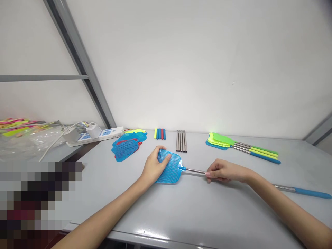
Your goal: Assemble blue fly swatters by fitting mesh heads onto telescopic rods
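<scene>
Across the middle of a grey worktop, one blue flyswatter, its head pinched by the left hand, rod by the right hand, could bend at its thin neck if twisted; beyond lie four stacked swatters, loose heads too overlapped to count, five metal tubes, five coloured grips.

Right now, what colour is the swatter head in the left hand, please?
Blue; the swatter head shows best in the head view.
</scene>
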Demonstrator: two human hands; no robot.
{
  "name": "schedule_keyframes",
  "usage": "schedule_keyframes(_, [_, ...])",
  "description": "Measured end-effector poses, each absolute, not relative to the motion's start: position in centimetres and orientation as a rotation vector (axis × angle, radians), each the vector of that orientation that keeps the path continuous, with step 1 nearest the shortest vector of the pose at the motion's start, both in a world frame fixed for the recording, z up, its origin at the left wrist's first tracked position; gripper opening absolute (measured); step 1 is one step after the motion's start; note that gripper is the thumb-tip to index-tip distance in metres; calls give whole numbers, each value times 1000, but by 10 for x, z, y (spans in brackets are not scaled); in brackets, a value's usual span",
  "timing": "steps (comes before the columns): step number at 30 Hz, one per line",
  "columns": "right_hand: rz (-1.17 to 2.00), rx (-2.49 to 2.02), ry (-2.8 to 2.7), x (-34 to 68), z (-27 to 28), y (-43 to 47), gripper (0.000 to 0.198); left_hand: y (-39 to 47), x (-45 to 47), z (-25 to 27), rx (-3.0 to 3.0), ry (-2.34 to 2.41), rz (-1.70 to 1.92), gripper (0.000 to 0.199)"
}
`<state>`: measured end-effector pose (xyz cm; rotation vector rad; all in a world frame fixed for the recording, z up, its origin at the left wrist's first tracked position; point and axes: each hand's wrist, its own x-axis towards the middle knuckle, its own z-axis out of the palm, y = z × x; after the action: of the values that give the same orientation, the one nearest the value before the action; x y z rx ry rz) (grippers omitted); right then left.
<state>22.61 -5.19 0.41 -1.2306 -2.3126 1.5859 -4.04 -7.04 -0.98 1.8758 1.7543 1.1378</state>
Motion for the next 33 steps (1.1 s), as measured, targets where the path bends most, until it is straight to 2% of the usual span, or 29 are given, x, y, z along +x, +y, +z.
schedule_keyframes(7, [1965, -1149, -2083, 223, 1, -58, 36, -78, -37, -8, 1937, 1867, 1149, 29])
schedule_keyframes(20, [2283, -1123, -1774, 217, -7, -60, 30, -82, -33, -8, 2039, 1805, 1248, 27])
schedule_keyframes(33, [2502, -1215, -1612, 215, -5, -61, 36, -87, -28, -7, 2037, 1739, 1282, 25])
